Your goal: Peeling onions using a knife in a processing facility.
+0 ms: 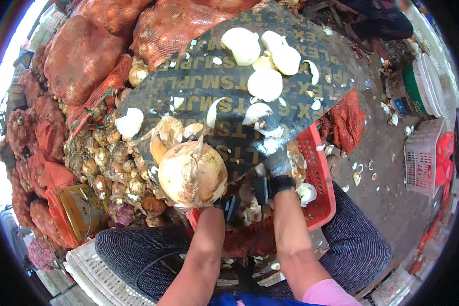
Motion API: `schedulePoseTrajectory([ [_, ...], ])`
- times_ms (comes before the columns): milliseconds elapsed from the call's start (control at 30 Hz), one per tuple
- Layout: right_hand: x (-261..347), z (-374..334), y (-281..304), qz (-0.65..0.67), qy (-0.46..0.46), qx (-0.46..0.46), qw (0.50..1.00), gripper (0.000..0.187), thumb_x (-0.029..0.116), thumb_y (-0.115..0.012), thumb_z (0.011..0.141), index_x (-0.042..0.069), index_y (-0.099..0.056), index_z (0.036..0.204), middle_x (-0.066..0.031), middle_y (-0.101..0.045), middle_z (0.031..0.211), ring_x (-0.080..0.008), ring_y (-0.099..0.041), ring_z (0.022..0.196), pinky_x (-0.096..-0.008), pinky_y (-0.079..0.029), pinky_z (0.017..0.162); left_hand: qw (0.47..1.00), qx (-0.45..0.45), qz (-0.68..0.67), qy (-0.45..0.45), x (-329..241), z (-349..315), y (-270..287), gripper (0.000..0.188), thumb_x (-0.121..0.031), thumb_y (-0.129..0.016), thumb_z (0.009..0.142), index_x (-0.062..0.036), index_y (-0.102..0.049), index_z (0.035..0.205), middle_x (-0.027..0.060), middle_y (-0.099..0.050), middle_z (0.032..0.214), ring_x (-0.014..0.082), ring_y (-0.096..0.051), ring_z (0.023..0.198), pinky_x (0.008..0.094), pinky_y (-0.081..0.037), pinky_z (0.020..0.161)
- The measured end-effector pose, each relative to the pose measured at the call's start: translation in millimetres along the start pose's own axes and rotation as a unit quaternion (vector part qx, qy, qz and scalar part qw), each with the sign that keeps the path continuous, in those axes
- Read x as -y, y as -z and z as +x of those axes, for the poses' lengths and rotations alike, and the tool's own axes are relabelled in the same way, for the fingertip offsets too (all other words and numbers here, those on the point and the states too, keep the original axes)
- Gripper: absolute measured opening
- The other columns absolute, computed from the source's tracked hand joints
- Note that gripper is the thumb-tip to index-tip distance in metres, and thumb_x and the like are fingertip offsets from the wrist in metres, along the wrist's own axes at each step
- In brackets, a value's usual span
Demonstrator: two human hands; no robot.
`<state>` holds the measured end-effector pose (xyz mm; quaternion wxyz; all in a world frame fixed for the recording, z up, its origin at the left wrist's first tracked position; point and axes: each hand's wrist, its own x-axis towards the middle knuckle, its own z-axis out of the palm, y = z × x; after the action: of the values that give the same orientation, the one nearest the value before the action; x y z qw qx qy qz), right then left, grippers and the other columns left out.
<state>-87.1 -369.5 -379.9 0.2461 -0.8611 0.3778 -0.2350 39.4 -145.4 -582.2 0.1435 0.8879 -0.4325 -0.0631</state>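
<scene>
A large brown onion (193,175) with loose papery skin at its top sits at the end of my left forearm. It hides nearly all of my left hand, which appears wrapped round it from below. My right hand (278,164), in a greyish glove with a black wrist strap, is beside the red basket (319,176) at the near edge of a dark printed board (199,84). Its fingers look curled, but what they hold is hidden. Several peeled white onions (264,85) rest toward the board's far side, with pieces of peel (215,112) scattered around them.
Unpeeled onions (102,158) lie heaped at the left, below full red mesh sacks (81,58). A yellow tin (79,209) stands by my left knee. To the right are an empty red mesh bag (348,120), a white-and-green bucket (418,86) and a white crate (422,155).
</scene>
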Motion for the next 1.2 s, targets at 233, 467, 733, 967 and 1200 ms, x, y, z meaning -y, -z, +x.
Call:
schedulePoseTrajectory([
  [233, -46, 9, -39, 0.052, -0.045, 0.040, 0.997, 0.035, 0.016, -0.061, 0.074, 0.015, -0.061, 0.109, -0.0157, -0.060, 0.106, -0.0328, -0.055, 0.103, -0.0435, -0.043, 0.087, 1.000, -0.016, 0.014, -0.007, 11, 20, -28, 0.041, -0.031, -0.040, 0.089, -0.0086, -0.051, 0.122, 0.0146, -0.052, 0.125, 0.0324, -0.051, 0.112, 0.0462, -0.040, 0.094],
  [467, -4, 16, 36, -0.098, -0.021, 0.136, 0.986, 0.028, 0.007, -0.056, 0.076, 0.011, -0.060, 0.103, -0.0171, -0.062, 0.099, -0.0332, -0.056, 0.098, -0.0419, -0.044, 0.083, 0.999, 0.010, 0.024, -0.019, -13, 26, -8, 0.043, -0.033, -0.040, 0.089, -0.0088, -0.051, 0.123, 0.0135, -0.051, 0.128, 0.0320, -0.050, 0.114, 0.0460, -0.038, 0.096],
  [733, 10, -79, 79, -0.004, -0.330, -0.011, 0.944, 0.025, 0.011, -0.050, 0.086, -0.001, -0.060, 0.105, -0.0212, -0.062, 0.099, -0.0355, -0.058, 0.091, -0.0421, -0.045, 0.077, 0.939, 0.340, -0.012, 0.057, -177, 33, 277, 0.058, -0.041, -0.049, 0.085, 0.0005, -0.045, 0.126, 0.0284, -0.046, 0.126, 0.0394, -0.052, 0.109, 0.0499, -0.041, 0.092],
  [967, 47, -61, 31, 0.313, -0.395, -0.059, 0.862, 0.027, 0.018, -0.050, 0.086, -0.006, -0.057, 0.096, -0.0226, -0.062, 0.085, -0.0355, -0.058, 0.078, -0.0403, -0.045, 0.068, 0.942, 0.296, -0.125, 0.098, -183, 27, 241, 0.065, -0.047, -0.060, 0.079, 0.0005, -0.050, 0.121, 0.0216, -0.054, 0.120, 0.0340, -0.051, 0.112, 0.0406, -0.040, 0.095],
  [1200, 60, -8, -25, 0.071, -0.188, -0.025, 0.979, 0.020, 0.014, -0.050, 0.085, -0.003, -0.060, 0.087, -0.0196, -0.063, 0.085, -0.0307, -0.059, 0.077, -0.0365, -0.045, 0.066, 0.973, 0.088, -0.193, 0.096, -88, 40, 88, 0.054, -0.044, -0.034, 0.092, -0.0094, -0.043, 0.132, 0.0159, -0.039, 0.139, 0.0304, -0.033, 0.130, 0.0403, -0.025, 0.107],
])
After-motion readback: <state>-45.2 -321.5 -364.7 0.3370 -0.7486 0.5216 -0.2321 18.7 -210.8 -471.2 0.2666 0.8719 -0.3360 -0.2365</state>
